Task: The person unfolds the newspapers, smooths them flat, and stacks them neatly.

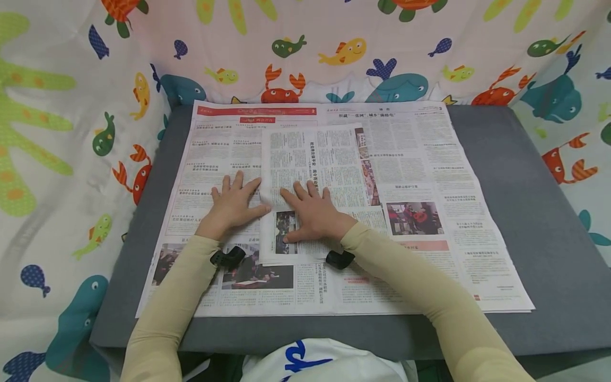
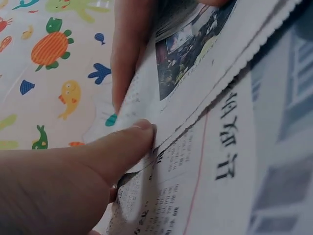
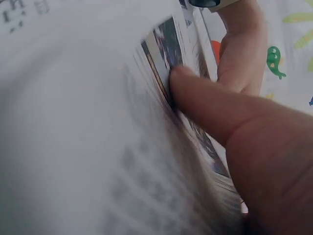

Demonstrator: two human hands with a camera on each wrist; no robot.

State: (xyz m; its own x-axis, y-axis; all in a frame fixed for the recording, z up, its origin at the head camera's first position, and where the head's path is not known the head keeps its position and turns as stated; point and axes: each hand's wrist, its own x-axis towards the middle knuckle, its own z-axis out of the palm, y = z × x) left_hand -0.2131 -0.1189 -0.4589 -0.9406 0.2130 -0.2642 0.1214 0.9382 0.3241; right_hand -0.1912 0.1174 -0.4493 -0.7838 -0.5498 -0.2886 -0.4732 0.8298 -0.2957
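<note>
A folded newspaper point(image 1: 334, 159) lies on a larger, spread-out newspaper point(image 1: 410, 138). My left hand point(image 1: 232, 207) rests with fingers spread on the large sheet, its thumb reaching the folded paper's left edge. In the left wrist view, that thumb point(image 2: 122, 147) touches the paper beside a jagged edge point(image 2: 215, 93). On the folded newspaper, my right hand point(image 1: 317, 212) lies with fingers spread, next to a small printed photo point(image 1: 285, 228). The right wrist view has its thumb point(image 3: 210, 103) against the printed page; the paper close to that camera is blurred.
Both papers lie on a grey table point(image 1: 539, 212), whose surface shows on either side and along the front edge. A curtain point(image 1: 324, 69) printed with sea animals hangs behind and at both sides. Black bands with camera units point(image 1: 228, 257) are on the wrists.
</note>
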